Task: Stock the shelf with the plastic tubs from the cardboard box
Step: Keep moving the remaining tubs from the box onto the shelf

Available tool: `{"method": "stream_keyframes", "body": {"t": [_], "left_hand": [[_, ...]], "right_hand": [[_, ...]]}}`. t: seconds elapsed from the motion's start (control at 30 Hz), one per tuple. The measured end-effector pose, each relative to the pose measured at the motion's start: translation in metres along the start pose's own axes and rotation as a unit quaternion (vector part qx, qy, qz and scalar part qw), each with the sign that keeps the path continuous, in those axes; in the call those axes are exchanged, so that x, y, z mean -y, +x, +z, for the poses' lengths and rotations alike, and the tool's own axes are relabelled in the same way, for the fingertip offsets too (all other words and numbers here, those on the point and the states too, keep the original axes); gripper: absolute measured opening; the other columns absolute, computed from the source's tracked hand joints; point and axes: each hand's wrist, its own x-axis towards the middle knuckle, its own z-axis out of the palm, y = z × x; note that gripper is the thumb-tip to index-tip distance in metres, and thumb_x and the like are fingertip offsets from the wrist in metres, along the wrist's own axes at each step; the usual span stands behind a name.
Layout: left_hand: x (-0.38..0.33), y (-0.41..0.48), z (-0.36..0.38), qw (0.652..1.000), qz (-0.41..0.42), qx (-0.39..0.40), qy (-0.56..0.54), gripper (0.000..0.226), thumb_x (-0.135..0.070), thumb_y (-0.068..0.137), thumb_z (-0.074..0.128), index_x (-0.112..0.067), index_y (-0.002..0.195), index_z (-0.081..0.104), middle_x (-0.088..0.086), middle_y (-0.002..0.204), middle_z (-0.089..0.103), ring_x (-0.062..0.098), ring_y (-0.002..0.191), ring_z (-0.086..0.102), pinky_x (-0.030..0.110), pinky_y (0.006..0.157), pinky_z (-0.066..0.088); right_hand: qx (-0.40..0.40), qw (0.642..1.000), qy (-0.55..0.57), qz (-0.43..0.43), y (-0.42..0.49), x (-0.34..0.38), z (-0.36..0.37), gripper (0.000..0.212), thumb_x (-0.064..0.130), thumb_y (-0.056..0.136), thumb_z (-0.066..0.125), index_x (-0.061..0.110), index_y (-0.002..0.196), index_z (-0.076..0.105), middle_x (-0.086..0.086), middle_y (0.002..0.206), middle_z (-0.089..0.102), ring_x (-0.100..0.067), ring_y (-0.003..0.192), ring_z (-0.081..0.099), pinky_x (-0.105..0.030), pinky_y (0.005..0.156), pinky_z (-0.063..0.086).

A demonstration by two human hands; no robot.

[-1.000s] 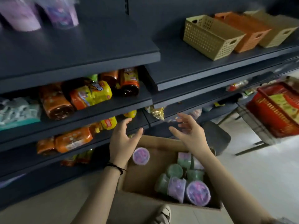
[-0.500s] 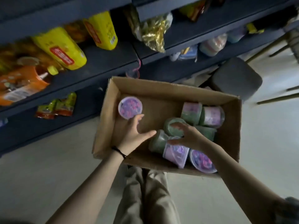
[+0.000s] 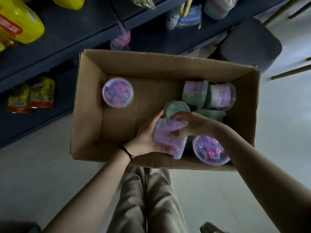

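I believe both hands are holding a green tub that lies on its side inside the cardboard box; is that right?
Not quite: the head view shows the left hand and right hand holding a purple tub, not a green one. It does lie on its side inside the cardboard box.

— Where's the cardboard box (image 3: 87,105) on my feed?

— On the floor (image 3: 33,165), just before the shelf (image 3: 70,31). One tub (image 3: 118,92) stands alone by the box's left wall; the other tubs (image 3: 208,96) crowd its right end.

— And my hands?

— Left hand (image 3: 148,140) and right hand (image 3: 193,125) meet on a tub lying on its side (image 3: 166,138) near the front wall, with another tub (image 3: 210,150) at the front right corner.
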Motion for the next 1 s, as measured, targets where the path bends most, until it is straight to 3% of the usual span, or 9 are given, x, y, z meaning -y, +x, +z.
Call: {"method": "stream_keyframes", "body": {"t": [0.17,0.27,0.33,0.43,0.53,0.67,0.77,0.9,1.0], "left_hand": [[-0.007,-0.008,-0.027,0.997,0.002,-0.007,-0.071,0.108,-0.046,0.039,0.093,-0.04,0.13,0.036,-0.014,0.133,0.045,-0.003,0.121,0.049,0.021,0.096,0.045],[0.004,-0.012,-0.042,0.98,-0.037,-0.153,-0.125,0.109,-0.051,0.029,0.094,-0.037,0.124,0.042,-0.007,0.129,0.052,0.003,0.114,0.057,0.031,0.095,0.051],[0.016,-0.009,-0.046,0.941,-0.05,-0.28,-0.182,0.105,-0.048,0.028,0.095,-0.03,0.119,0.045,-0.004,0.127,0.056,0.011,0.115,0.059,0.044,0.096,0.051],[0.032,0.004,-0.051,0.894,-0.087,-0.369,-0.241,0.105,-0.037,0.033,0.094,-0.02,0.12,0.036,0.0,0.129,0.051,0.016,0.115,0.058,0.049,0.097,0.049],[0.048,0.021,-0.051,0.884,-0.13,-0.403,-0.199,0.097,-0.027,0.045,0.096,-0.017,0.118,0.033,0.004,0.129,0.047,0.013,0.108,0.057,0.033,0.09,0.052],[0.062,0.032,-0.043,0.879,-0.175,-0.416,-0.155,0.084,-0.024,0.057,0.091,-0.017,0.115,0.031,0.003,0.117,0.047,-0.001,0.087,0.052,0.006,0.059,0.042],[0.066,0.028,-0.043,0.863,-0.195,-0.439,-0.156,0.079,-0.025,0.058,0.091,-0.015,0.112,0.033,0.006,0.115,0.048,0.005,0.086,0.053,0.01,0.058,0.046],[0.074,0.021,-0.034,0.8,-0.242,-0.498,-0.231,0.082,-0.034,0.059,0.089,-0.021,0.113,0.03,0.009,0.124,0.041,0.025,0.103,0.054,0.046,0.088,0.053],[0.076,0.023,-0.034,0.762,-0.25,-0.531,-0.274,0.084,-0.04,0.057,0.089,-0.027,0.115,0.03,0.005,0.127,0.04,0.026,0.105,0.053,0.05,0.093,0.051]], "right_hand": [[0.003,0.992,0.109,-0.062,0.007,0.021,-0.004,0.059,0.049,0.074,0.075,0.025,0.124,0.057,0.009,0.12,0.059,-0.006,0.112,0.055,-0.019,0.091,0.045],[-0.168,0.968,0.182,-0.047,0.024,0.021,0.001,0.042,0.038,0.086,0.067,0.013,0.12,0.061,0.003,0.109,0.065,-0.015,0.106,0.062,-0.019,0.082,0.048],[-0.269,0.954,0.13,0.013,0.036,0.012,0.002,0.047,0.037,0.087,0.068,0.014,0.126,0.057,-0.004,0.118,0.062,-0.022,0.112,0.059,-0.029,0.088,0.047],[-0.262,0.955,0.067,0.119,0.056,0.0,0.012,0.077,0.054,0.078,0.07,0.023,0.141,0.039,-0.012,0.139,0.039,-0.035,0.125,0.043,-0.044,0.103,0.04],[-0.269,0.94,0.063,0.199,0.077,0.002,0.034,0.094,0.063,0.064,0.075,0.031,0.14,0.03,-0.011,0.14,0.025,-0.042,0.126,0.036,-0.048,0.102,0.04],[-0.353,0.907,0.004,0.229,0.092,0.007,0.052,0.077,0.05,0.064,0.079,0.029,0.126,0.038,-0.01,0.13,0.027,-0.041,0.114,0.04,-0.045,0.086,0.043],[-0.379,0.91,0.061,0.156,0.095,0.007,0.054,0.075,0.047,0.062,0.079,0.027,0.123,0.04,-0.008,0.128,0.03,-0.036,0.112,0.043,-0.039,0.074,0.043],[-0.414,0.88,0.222,-0.068,0.102,0.02,0.055,0.072,0.04,0.067,0.083,0.026,0.124,0.04,0.004,0.123,0.035,-0.003,0.106,0.046,-0.013,0.086,0.045],[-0.355,0.897,0.252,-0.075,0.116,0.021,0.053,0.069,0.038,0.067,0.085,0.025,0.118,0.039,0.003,0.12,0.048,-0.009,0.108,0.053,-0.022,0.084,0.05]]}}
